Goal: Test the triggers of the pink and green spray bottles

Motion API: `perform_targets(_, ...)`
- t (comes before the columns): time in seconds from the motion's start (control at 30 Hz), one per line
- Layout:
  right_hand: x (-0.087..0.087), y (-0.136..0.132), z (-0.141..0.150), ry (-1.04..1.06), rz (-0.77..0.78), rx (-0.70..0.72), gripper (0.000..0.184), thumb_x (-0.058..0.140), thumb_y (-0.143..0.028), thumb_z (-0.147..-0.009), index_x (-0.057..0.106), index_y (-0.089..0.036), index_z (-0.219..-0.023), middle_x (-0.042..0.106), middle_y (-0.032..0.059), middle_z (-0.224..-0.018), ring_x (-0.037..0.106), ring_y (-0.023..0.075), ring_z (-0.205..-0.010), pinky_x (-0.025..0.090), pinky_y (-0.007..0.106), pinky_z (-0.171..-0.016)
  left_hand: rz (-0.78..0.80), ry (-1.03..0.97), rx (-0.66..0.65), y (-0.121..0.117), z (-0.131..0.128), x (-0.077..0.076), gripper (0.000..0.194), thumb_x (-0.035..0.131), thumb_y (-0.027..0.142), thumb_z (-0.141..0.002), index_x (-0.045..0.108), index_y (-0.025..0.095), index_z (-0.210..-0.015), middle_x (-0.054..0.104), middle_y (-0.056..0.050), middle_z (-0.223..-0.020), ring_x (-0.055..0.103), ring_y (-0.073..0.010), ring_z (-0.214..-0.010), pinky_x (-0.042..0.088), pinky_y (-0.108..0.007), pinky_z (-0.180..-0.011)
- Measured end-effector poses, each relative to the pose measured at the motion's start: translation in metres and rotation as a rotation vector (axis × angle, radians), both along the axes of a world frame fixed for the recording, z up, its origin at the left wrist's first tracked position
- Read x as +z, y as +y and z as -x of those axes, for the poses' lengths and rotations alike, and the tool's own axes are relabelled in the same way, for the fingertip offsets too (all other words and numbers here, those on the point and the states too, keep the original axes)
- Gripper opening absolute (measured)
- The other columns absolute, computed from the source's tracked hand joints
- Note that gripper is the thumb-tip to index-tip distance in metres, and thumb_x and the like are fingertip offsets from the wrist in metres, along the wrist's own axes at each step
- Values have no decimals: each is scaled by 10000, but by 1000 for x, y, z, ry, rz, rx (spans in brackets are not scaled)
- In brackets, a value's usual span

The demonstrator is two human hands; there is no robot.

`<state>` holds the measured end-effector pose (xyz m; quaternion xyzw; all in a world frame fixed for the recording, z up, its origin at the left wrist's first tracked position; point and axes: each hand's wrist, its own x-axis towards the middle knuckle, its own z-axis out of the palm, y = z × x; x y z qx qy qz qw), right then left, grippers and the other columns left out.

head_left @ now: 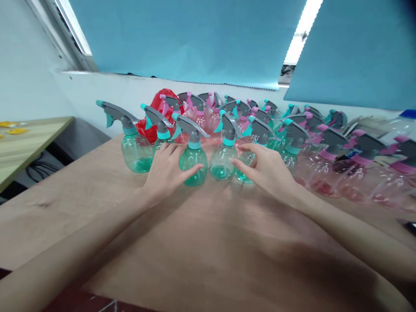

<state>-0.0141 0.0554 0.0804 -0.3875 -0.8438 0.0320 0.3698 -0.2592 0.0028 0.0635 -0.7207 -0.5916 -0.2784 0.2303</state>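
In the head view, the left hand (167,169) lays its thumb across the near side of a green spray bottle (193,178); whether it grips cannot be told. The right hand (271,169) has thumb and forefinger parted, near a middle green bottle (222,162), holding nothing visibly. Both bottles stand upright on the table (195,242), pink-collared bottles (359,173) to the right.
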Motion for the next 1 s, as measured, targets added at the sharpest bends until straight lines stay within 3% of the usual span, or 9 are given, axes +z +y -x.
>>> perform_targets(0.17,-1,6,2,-20,53,-15,393,608,-350,-840,619,-133,-1167,710,103,-1069,688,277,-869,506,409,-782,48,37,42,9,0,6,540,548,590,-876,557,124,-1150,636,-126,-1045,531,-328,-1015,430,-448,-867)
perform_targets(0.3,-4,14,5,-2,171,-4,393,594,-369,-847,635,-115,-1144,721,90,-888,689,234,-642,513,385,-657,76,28,90,13,-3,8,525,614,574,-836,577,130,-1113,643,-134,-1010,540,-358,-1021,408,-479,-879)
perform_targets(0.4,-6,21,8,20,280,24,413,591,-419,-843,622,-132,-1139,702,83,-872,623,167,-437,498,367,-536,106,20,100,16,-5,8,527,547,583,-878,566,117,-1122,629,-124,-1018,526,-356,-1060,385,-487,-907)
perform_targets(0.5,-9,28,11,62,374,94,425,592,-447,-836,581,-160,-1149,678,69,-862,587,138,-363,460,326,-418,107,22,107,17,-6,8,531,511,594,-894,555,123,-1135,622,-114,-1031,512,-351,-1085,371,-492,-924)
perform_targets(0.77,-15,33,25,96,473,137,619,618,-471,-803,433,-133,-1287,527,-60,-458,579,204,-359,457,343,-396,63,46,125,18,-4,7,579,488,662,-872,564,166,-1162,569,-102,-1116,472,-383,-1123,338,-543,-946)
perform_targets(1.0,-12,25,29,39,450,82,713,582,-468,-795,363,-34,-1316,629,49,-600,632,247,-523,498,389,-538,-48,60,153,1,-10,9,663,572,647,-828,484,190,-1300,554,-152,-1175,479,-400,-1100,396,-537,-881)
